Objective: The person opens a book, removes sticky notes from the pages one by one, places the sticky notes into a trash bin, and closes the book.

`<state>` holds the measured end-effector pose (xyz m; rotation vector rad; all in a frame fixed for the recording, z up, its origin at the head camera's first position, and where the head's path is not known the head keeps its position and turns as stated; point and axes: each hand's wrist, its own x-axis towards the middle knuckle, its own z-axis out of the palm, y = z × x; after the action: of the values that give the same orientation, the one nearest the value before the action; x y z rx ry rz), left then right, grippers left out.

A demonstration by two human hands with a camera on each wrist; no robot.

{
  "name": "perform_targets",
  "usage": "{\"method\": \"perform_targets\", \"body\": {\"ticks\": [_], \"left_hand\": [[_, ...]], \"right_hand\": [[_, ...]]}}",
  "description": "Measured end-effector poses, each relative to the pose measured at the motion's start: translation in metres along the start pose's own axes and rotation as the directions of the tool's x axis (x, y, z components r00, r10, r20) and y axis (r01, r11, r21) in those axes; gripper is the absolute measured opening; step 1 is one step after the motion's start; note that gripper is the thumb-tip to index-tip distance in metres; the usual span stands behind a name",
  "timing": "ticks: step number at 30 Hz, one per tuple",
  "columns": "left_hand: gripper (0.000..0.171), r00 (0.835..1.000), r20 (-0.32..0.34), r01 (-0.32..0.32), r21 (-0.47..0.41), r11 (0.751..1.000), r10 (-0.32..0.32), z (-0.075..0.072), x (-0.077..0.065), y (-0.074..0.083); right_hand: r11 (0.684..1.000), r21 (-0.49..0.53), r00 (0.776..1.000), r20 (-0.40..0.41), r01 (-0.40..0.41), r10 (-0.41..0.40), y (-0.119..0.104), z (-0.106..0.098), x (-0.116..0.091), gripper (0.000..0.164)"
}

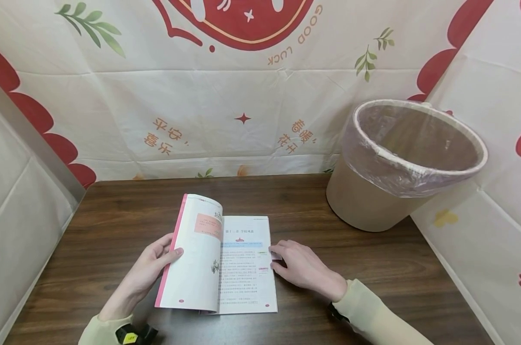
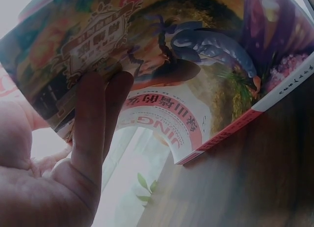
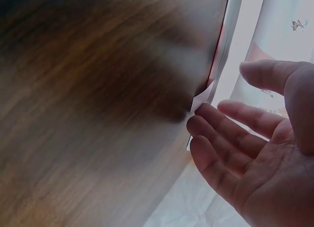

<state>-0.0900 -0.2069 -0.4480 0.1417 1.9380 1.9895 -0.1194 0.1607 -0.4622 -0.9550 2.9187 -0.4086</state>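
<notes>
An open book (image 1: 246,282) with printed pages lies on the wooden table, its left part raised and bowed. My left hand (image 1: 158,261) grips that raised part at its pink left edge, thumb on the page and fingers behind. In the left wrist view those fingers lie against the illustrated cover (image 2: 206,50). A small pale paper slip (image 1: 276,256) sticks out of the book's right edge. My right hand (image 1: 305,266) is at this edge, fingertips beside the slip. In the right wrist view, the right hand's fingers (image 3: 228,131) are loosely extended and the thumb stands apart.
A beige waste bin (image 1: 368,201) lined with a clear plastic bag stands at the table's back right. Behind the wooden table (image 1: 126,206) hangs a white printed cloth (image 1: 225,96), with more cloth at both sides.
</notes>
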Motion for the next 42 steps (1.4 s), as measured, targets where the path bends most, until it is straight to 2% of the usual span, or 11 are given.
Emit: {"method": "perform_targets", "body": {"ticks": [5,14,22,35,42], "left_hand": [[0.058,1.0,-0.027,0.002,0.022,1.0,-0.002,-0.002,-0.001,0.0],[0.06,0.999,-0.031,0.021,0.016,1.0,-0.02,-0.007,-0.001,-0.003],[0.063,0.997,-0.06,0.054,0.024,0.998,-0.053,-0.011,-0.002,-0.005],[0.066,0.991,-0.096,0.093,0.039,0.995,-0.089,-0.017,-0.008,-0.008],[0.068,0.991,-0.107,0.08,0.025,0.996,-0.077,-0.019,-0.01,-0.008]], "right_hand": [[1.0,-0.014,1.0,-0.011,-0.015,0.015,0.0,0.003,0.003,0.033],[0.997,-0.017,0.996,-0.042,-0.074,0.073,0.0,0.005,0.009,0.027],[0.987,0.022,0.985,-0.07,-0.157,0.158,-0.001,0.003,0.012,0.021],[0.979,0.041,0.979,-0.034,-0.199,0.201,-0.004,0.006,0.014,0.008],[0.966,0.079,0.967,-0.042,-0.246,0.25,-0.005,0.007,0.016,0.005]]}}
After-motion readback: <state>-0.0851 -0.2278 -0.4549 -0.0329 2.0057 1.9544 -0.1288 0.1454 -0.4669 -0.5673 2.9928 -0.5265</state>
